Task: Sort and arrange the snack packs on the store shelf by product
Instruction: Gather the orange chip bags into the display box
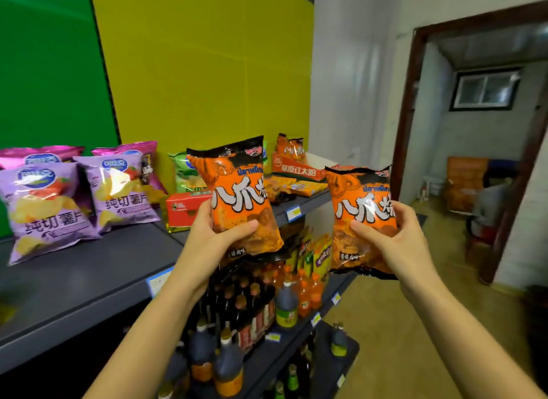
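Top shelf before me, dark grey: purple chip bags standing left, green bag and red box centre, orange packs far right.

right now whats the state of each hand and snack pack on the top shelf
left hand: closed on an orange and black snack pack, held upright off the shelf
right hand: closed on a second orange and black snack pack, also held upright in the air
two purple chip bags: standing on the grey top shelf, leaning back
green chip bag: upright behind the red box
third orange pack: upright at the far end
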A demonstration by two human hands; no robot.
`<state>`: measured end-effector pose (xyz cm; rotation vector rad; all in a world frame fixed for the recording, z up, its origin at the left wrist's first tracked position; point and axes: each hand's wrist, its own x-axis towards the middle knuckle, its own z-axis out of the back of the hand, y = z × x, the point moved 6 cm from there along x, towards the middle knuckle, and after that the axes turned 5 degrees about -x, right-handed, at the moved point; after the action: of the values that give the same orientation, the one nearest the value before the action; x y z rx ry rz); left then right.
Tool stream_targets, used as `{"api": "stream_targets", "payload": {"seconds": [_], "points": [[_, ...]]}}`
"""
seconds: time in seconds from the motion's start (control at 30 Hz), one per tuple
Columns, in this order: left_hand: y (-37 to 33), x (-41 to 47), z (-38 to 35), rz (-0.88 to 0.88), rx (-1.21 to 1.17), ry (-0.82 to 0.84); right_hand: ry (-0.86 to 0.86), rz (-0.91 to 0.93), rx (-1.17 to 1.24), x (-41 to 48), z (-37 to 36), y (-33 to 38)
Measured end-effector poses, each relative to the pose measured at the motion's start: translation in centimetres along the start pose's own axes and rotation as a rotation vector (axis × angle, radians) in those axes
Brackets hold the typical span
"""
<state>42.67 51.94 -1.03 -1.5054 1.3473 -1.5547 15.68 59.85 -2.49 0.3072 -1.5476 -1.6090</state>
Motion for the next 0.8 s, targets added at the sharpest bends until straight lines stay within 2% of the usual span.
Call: {"api": "stream_targets", "payload": {"seconds": [0.43,0.57,0.8], "points": [[10.9,19.0,-17.3,0.042,-0.048,0.157,-0.017,0.009,-0.03,20.0,2.3,-7.5],[12.8,24.4,-19.7,0.057,-0.052,0.111,-0.046,0.009,0.011,25.9,2.4,-9.1],[16.0,30.6,-22.0,0.08,-0.06,-0.049,0.016,-0.02,0.097,34.7,1.0,-13.3]]}}
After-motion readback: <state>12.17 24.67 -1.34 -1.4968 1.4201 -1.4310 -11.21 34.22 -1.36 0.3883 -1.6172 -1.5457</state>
